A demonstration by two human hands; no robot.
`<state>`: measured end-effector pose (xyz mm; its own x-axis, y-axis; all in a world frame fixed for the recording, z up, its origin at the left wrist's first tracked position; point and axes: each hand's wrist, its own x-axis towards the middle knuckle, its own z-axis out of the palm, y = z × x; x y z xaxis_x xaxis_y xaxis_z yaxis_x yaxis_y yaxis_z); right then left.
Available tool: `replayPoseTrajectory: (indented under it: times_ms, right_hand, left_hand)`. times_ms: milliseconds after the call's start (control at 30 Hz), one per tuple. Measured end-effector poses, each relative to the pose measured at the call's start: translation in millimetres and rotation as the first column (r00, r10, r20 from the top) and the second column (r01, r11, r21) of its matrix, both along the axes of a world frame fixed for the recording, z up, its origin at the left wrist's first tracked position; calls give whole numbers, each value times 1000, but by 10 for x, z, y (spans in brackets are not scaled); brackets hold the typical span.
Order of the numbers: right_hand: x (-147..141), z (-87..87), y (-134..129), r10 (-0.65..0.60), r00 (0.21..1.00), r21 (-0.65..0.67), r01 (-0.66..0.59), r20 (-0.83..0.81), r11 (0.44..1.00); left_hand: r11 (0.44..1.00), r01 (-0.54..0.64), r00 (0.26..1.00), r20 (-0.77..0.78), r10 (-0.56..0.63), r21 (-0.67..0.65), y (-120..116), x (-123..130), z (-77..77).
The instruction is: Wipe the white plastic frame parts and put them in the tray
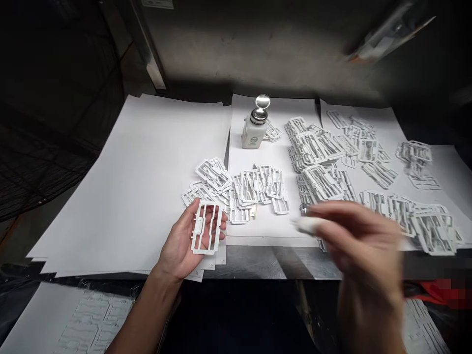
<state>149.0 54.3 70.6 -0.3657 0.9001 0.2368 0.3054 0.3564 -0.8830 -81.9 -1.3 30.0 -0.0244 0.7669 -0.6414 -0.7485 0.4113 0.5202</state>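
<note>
Gripping wht frame (pixel 198 225) – L hand (pixel 179 248); R hand (pixel 363 241) – pinched on blurry wht item (pixel 308 225).

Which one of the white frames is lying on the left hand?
The single frame on the left hand, with skin showing through its openings; the piled frames overlap on white sheets.

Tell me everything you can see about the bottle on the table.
The bottle is squarish, whitish and plastic-looking, with green print on its front. Its shiny metal-looking collar carries a round lid, flipped open. It stands upright on white paper toward the back, partly in front of some flat white frames. Neither hand touches it. Its contents can't be made out.
</note>
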Motion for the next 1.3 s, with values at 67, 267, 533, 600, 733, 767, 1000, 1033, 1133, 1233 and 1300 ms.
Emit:
replayPoseTrajectory:
  times_ms: [67, 267, 533, 600, 733, 767, 1000, 1033, 1133, 1233, 1300]
  right_hand:
    - [-125, -77, 31, 38, 999, 6, -38, 39, 999]
    - [-517, -342, 29, 265, 958, 49, -271, 114, 961]
    - [-428, -438, 200, 73, 982, 121, -94, 172, 988]
    - [-399, -393, 207, 51, 988, 92, -65, 145, 994]
    - [-493, -328, 143, 106, 989, 69, -114, 107, 991]
    - [-535, -329, 129, 150, 983, 73, -158, 103, 985]
    - [-581, -364, 191, 84, 957, 62, -105, 278, 993]
    - [-572, -351, 192, 57, 960, 60, -76, 274, 995]
    - [-590, -312, 160, 131, 971, 61, -145, 200, 988]
    - [-608, -295, 141, 228, 942, 20, -240, 246, 971]
    - [-573, -280, 155, 213, 917, -27, -216, 337, 976]
  left_hand:
    - [999, 33, 999, 0, -33, -6, -3, 61, -15]
    - [995, 12, 999, -42, -17, -98, -6, 225, -37]
    - [983, 128, 991, -23, -132, -130, 18, 264, -5]
    - [980, 135, 990, -20, -139, -149, 28, 270, 3]
    - [982, 141, 989, -18, -144, -129, 29, 310, -26]
    - [985, 126, 991, -30, -130, -117, 26, 323, -38]
    - [988, 104, 987, -112, -116, -114, 4, 359, -46]
    - [987, 112, 986, -108, -125, -117, 5, 360, -41]
    - [991, 72, 987, -136, -87, -111, 18, 378, -41]
    - [993, 13, 983, -182, -34, -118, 28, 401, -60]
    - [992, 20, 983, -180, -42, -124, 25, 402, -73]
